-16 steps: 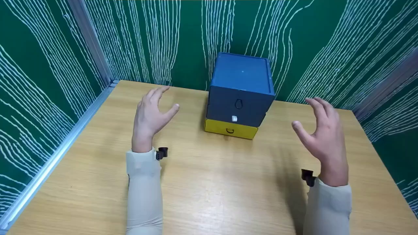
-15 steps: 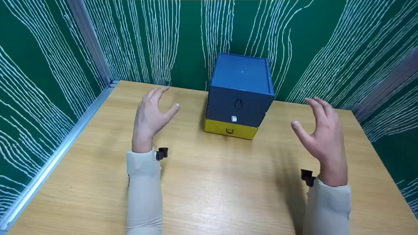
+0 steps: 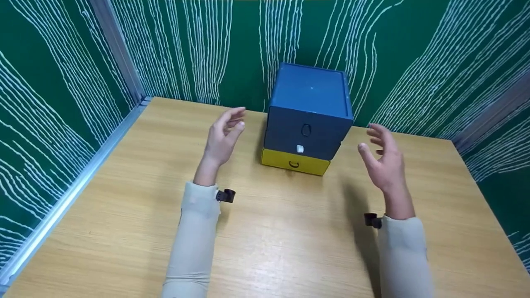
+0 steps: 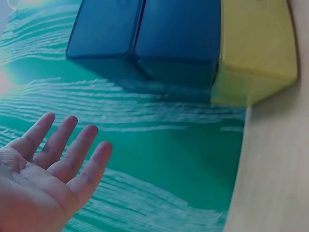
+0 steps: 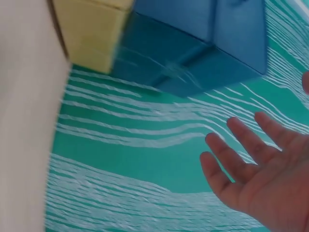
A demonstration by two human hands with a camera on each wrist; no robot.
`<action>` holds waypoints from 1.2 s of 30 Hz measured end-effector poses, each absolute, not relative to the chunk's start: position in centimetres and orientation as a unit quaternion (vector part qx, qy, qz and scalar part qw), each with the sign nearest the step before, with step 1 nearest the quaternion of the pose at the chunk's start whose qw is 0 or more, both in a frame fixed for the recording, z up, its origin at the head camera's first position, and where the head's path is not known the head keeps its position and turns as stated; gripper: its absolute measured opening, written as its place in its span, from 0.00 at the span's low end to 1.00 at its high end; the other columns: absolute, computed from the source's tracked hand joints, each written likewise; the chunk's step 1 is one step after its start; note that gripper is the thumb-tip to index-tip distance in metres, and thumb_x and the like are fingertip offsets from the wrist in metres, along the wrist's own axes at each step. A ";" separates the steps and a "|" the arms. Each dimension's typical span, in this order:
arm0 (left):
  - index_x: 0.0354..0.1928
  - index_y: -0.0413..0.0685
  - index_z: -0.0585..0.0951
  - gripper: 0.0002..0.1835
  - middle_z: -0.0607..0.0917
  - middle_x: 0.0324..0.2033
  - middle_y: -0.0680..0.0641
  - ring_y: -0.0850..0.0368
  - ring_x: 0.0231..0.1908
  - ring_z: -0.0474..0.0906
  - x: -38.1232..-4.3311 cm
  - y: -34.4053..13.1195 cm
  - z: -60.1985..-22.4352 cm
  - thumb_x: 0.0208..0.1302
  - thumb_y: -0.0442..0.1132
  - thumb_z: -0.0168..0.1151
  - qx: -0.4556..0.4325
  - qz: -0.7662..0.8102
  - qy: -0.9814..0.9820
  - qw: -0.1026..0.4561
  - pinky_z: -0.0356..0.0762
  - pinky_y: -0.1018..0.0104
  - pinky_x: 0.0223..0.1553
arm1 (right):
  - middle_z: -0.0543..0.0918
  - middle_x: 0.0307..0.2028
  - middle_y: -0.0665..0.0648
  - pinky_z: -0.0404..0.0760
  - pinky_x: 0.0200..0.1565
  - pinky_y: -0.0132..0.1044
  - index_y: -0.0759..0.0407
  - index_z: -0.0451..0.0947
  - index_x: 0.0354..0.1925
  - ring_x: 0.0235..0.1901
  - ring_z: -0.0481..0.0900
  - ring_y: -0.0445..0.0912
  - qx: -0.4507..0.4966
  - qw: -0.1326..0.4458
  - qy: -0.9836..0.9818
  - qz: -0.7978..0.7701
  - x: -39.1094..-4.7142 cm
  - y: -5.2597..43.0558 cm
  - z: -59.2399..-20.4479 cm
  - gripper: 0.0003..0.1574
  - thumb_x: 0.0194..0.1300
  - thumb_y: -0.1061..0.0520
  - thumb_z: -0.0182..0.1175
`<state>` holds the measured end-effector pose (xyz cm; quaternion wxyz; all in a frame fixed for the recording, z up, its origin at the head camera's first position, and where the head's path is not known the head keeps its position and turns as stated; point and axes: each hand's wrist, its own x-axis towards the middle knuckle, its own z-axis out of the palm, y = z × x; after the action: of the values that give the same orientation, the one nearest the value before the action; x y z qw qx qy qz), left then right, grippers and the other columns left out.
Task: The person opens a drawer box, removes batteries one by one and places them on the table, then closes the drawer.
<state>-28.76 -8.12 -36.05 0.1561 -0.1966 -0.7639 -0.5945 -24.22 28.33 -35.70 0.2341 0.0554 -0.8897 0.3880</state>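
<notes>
A box-shaped stack of drawers stands at the back of the table, dark blue drawers (image 3: 285, 124) above and a yellow drawer (image 3: 277, 159) at the bottom. Small loops show on the front of the top and yellow drawers, and a small white piece (image 3: 300, 149) is on the blue front. My left hand (image 3: 220, 140) hovers left of the stack, fingers extended and apart from it. On the other side my right hand (image 3: 387, 165) is raised, its fingers loosely spread and touching nothing. Both wrist views show bare palms facing the stack.
The wooden table (image 3: 265, 248) runs up to a green wall (image 3: 244, 54) with white wavy lines right behind the stack. Metal frame posts stand at the left and right corners. A small black camera (image 3: 226, 195) sits on each wrist.
Both hands have moved inward toward the stack, the left one to the right and the right one to the left. The head view has shifted slightly. The drawers stay closed.
</notes>
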 end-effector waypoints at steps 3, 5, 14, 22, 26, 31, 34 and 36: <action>0.57 0.50 0.67 0.21 0.72 0.54 0.50 0.59 0.53 0.68 -28.5 -7.2 -35.7 0.62 0.43 0.46 -0.208 -0.623 -0.741 0.138 0.66 0.65 0.53 | 0.69 0.57 0.52 0.65 0.51 0.51 0.32 0.53 0.61 0.55 0.67 0.51 0.057 0.219 -0.883 0.412 -24.9 27.9 -36.2 0.34 0.57 0.41 0.52; 0.58 0.46 0.66 0.21 0.71 0.55 0.47 0.56 0.54 0.68 -28.2 -6.8 -35.3 0.62 0.41 0.44 -0.213 -0.640 -0.728 0.128 0.66 0.63 0.54 | 0.68 0.57 0.51 0.65 0.51 0.50 0.30 0.50 0.61 0.54 0.67 0.51 0.062 0.217 -0.879 0.419 -25.1 27.6 -36.3 0.36 0.56 0.41 0.53; 0.62 0.35 0.57 0.27 0.61 0.62 0.40 0.48 0.61 0.59 -27.3 -5.6 -34.7 0.62 0.40 0.36 -0.254 -0.671 -0.693 0.072 0.60 0.53 0.57 | 0.67 0.58 0.52 0.66 0.51 0.51 0.28 0.47 0.62 0.55 0.67 0.51 0.087 0.199 -0.878 0.427 -25.2 26.8 -36.2 0.39 0.56 0.42 0.53; 0.63 0.35 0.54 0.32 0.58 0.63 0.40 0.46 0.62 0.56 -27.4 -5.0 -35.1 0.57 0.44 0.37 -0.273 -0.670 -0.689 0.050 0.58 0.52 0.58 | 0.66 0.59 0.48 0.67 0.50 0.50 0.30 0.47 0.63 0.55 0.67 0.49 0.092 0.188 -0.882 0.422 -25.3 26.1 -36.4 0.39 0.56 0.42 0.53; 0.64 0.37 0.53 0.36 0.57 0.64 0.40 0.43 0.62 0.54 -27.3 -4.6 -35.4 0.56 0.51 0.39 -0.274 -0.664 -0.695 0.039 0.56 0.52 0.59 | 0.67 0.58 0.49 0.68 0.48 0.51 0.30 0.47 0.63 0.55 0.67 0.50 0.096 0.183 -0.882 0.423 -25.3 25.8 -36.6 0.39 0.57 0.46 0.53; 0.64 0.36 0.52 0.36 0.56 0.64 0.38 0.41 0.62 0.54 -27.3 -4.0 -35.8 0.56 0.49 0.41 -0.281 -0.666 -0.690 0.032 0.55 0.55 0.60 | 0.67 0.58 0.51 0.68 0.47 0.52 0.30 0.47 0.63 0.54 0.68 0.50 0.098 0.182 -0.880 0.427 -25.3 25.6 -36.9 0.39 0.58 0.46 0.53; 0.64 0.36 0.52 0.36 0.56 0.63 0.37 0.41 0.61 0.55 -27.2 -3.9 -35.9 0.56 0.48 0.41 -0.281 -0.666 -0.691 0.033 0.55 0.56 0.61 | 0.67 0.58 0.50 0.68 0.47 0.52 0.30 0.47 0.63 0.54 0.67 0.51 0.093 0.185 -0.881 0.424 -25.2 25.5 -37.0 0.39 0.58 0.46 0.53; 0.64 0.37 0.52 0.37 0.56 0.64 0.38 0.42 0.62 0.54 -27.3 -3.9 -35.9 0.56 0.51 0.42 -0.279 -0.665 -0.692 0.033 0.55 0.57 0.61 | 0.67 0.58 0.50 0.68 0.48 0.50 0.30 0.48 0.62 0.54 0.67 0.50 0.083 0.198 -0.881 0.423 -25.1 25.4 -37.0 0.38 0.57 0.46 0.54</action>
<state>-27.27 -3.86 -35.94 0.0329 -0.2794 -0.6917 -0.6651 -25.12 25.37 -37.00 0.1978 0.0825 -0.8806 0.4226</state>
